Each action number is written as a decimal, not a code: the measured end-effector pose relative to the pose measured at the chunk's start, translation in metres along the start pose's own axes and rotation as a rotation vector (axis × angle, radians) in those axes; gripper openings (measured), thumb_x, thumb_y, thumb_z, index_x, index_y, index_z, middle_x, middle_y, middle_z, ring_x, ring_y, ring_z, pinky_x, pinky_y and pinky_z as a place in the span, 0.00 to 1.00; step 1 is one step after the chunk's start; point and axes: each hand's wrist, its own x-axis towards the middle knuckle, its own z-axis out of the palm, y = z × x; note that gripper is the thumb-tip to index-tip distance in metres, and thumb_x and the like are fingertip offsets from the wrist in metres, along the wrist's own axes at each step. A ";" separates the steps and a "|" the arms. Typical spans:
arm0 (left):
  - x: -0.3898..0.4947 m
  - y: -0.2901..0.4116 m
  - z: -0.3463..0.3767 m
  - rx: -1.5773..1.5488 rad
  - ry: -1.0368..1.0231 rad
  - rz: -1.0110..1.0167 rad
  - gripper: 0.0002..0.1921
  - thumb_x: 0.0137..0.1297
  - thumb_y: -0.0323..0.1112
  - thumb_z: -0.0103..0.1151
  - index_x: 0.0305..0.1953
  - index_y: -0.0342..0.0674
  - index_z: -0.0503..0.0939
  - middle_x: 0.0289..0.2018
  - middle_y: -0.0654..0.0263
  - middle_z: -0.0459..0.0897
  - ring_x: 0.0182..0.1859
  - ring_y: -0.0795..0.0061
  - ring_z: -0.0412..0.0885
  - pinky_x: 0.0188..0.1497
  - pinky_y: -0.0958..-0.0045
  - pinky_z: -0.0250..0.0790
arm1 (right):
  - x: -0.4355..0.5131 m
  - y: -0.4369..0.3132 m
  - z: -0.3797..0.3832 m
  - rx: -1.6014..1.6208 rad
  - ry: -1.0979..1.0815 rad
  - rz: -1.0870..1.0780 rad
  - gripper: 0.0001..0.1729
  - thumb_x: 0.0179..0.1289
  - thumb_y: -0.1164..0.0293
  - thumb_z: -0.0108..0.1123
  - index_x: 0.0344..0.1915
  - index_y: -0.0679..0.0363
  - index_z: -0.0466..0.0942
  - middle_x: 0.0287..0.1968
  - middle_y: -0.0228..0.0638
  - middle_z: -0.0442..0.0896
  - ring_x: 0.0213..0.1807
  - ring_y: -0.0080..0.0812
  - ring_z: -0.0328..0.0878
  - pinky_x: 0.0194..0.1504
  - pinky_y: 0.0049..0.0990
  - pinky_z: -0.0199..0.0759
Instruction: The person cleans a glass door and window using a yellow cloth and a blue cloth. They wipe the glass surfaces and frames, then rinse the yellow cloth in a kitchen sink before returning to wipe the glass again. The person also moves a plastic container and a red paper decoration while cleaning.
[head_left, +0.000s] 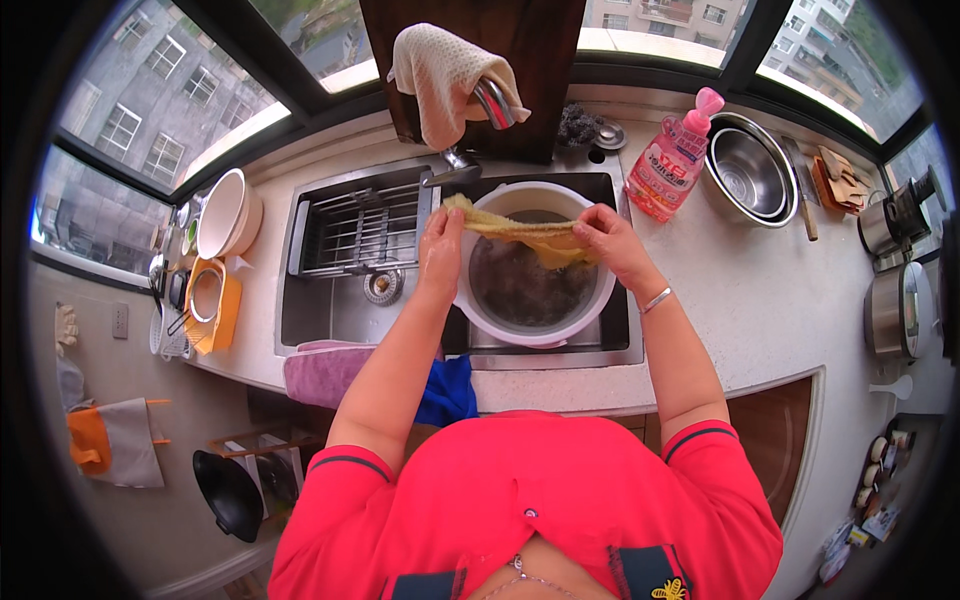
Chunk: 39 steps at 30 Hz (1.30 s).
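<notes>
A wet yellow cloth (517, 227) is stretched between my two hands above a round white plastic basin (600, 300). My left hand (441, 251) grips one end over the basin's left rim. At the right side, my right hand (611, 238) pinches the other end, and a fold of cloth hangs toward the water. Dark, murky water (525, 289) fills the basin, which stands in the right bowl of a steel double sink (315, 315). Behind it rises the faucet (457, 169), with a beige waffle cloth (442, 75) draped over its upper spout.
A metal dish rack (364, 232) spans the left sink bowl. Purple (326, 373) and blue cloths (450, 394) hang over the front edge. On the right counter stand a pink pump bottle (664, 169), nested steel bowls (752, 169) and a knife (802, 184). White basins (229, 217) are at left.
</notes>
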 end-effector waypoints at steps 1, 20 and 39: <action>-0.001 0.005 0.004 -0.055 0.025 0.041 0.12 0.72 0.42 0.53 0.46 0.42 0.76 0.39 0.71 0.78 0.41 0.81 0.75 0.47 0.76 0.67 | -0.001 -0.005 0.000 -0.001 -0.001 -0.018 0.08 0.67 0.68 0.61 0.41 0.58 0.74 0.36 0.23 0.75 0.38 0.15 0.69 0.40 0.17 0.65; -0.006 -0.048 0.032 0.306 0.037 -0.131 0.33 0.63 0.36 0.54 0.69 0.36 0.61 0.59 0.55 0.73 0.59 0.65 0.72 0.58 0.70 0.65 | 0.049 0.103 0.066 -1.252 -0.442 0.385 0.21 0.58 0.70 0.52 0.52 0.59 0.80 0.52 0.55 0.81 0.58 0.50 0.77 0.58 0.40 0.72; 0.004 -0.114 0.048 -0.398 0.064 -0.749 0.21 0.75 0.52 0.42 0.49 0.40 0.74 0.48 0.56 0.81 0.49 0.59 0.81 0.46 0.54 0.77 | 0.058 0.075 0.075 -1.265 -0.043 -0.017 0.23 0.69 0.54 0.46 0.39 0.60 0.82 0.41 0.47 0.84 0.42 0.54 0.81 0.48 0.46 0.75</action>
